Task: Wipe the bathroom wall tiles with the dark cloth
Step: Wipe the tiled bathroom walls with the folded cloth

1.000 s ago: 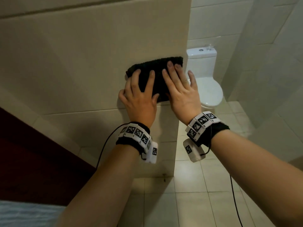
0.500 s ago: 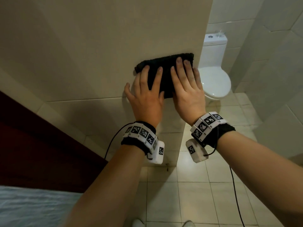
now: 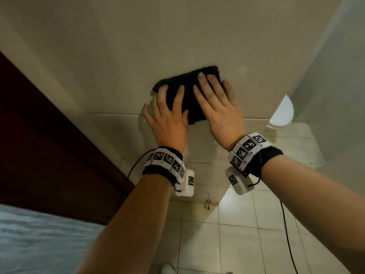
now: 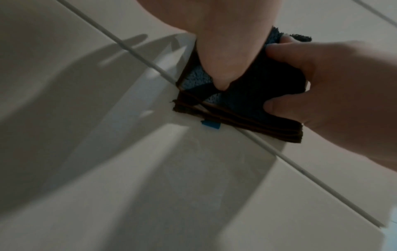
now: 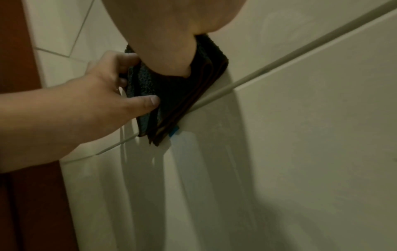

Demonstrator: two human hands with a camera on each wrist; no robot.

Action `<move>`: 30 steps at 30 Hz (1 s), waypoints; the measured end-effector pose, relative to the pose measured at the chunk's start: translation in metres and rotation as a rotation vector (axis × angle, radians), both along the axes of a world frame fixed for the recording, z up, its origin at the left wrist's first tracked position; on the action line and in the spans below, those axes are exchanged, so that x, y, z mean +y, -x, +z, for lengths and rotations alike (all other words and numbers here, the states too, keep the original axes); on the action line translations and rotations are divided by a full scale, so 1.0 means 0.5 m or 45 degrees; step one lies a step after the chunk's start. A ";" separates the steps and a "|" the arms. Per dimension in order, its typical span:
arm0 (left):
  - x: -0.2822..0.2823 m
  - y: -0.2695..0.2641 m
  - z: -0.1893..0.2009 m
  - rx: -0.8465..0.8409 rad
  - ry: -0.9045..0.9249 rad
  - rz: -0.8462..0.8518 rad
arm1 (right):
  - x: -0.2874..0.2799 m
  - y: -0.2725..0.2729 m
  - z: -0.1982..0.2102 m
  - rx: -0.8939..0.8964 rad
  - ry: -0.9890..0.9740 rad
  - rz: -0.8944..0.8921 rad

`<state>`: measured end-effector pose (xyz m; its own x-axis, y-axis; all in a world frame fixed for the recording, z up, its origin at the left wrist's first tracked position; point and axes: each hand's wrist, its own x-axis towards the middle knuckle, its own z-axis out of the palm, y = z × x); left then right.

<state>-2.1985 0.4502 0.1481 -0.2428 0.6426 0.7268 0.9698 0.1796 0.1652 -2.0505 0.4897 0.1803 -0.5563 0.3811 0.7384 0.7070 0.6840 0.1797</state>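
The folded dark cloth [image 3: 187, 81] lies flat against the beige wall tile [image 3: 177, 36], its lower edge just over a grout line. My left hand [image 3: 167, 119] presses its left part, two fingers on the cloth and the others on the tile. My right hand [image 3: 217, 109] presses the right part with straight fingers. In the left wrist view the cloth [image 4: 268, 84] shows stacked folds and a small blue tag [image 4: 211, 124], under my left hand [image 4: 225, 42] and right hand [image 4: 333, 93]. From the right wrist I see the cloth [image 5: 182, 95] under my right hand [image 5: 167, 34], with my left hand [image 5: 75, 110] beside it.
The wall ends at a corner to the right, and a white toilet [image 3: 282, 113] stands behind it. A dark red door [image 3: 39, 135] stands to the left. Pale floor tiles [image 3: 237, 244] lie below, with a black cable [image 3: 286, 234] hanging from my right wrist.
Both hands have slid the cloth leftward along the tile, away from the wall's corner. The toilet has dropped mostly out of sight behind the wall.
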 end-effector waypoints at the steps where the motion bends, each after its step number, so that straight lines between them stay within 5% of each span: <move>1: -0.004 0.022 0.001 -0.010 0.000 0.014 | 0.000 0.023 0.003 -0.014 -0.022 0.005; 18: -0.052 0.320 0.028 -0.284 -0.029 0.246 | -0.025 0.377 0.074 -0.287 -0.088 0.124; 30: -0.065 0.356 0.064 -0.493 -0.053 0.162 | -0.014 0.440 0.115 -0.420 -0.186 0.089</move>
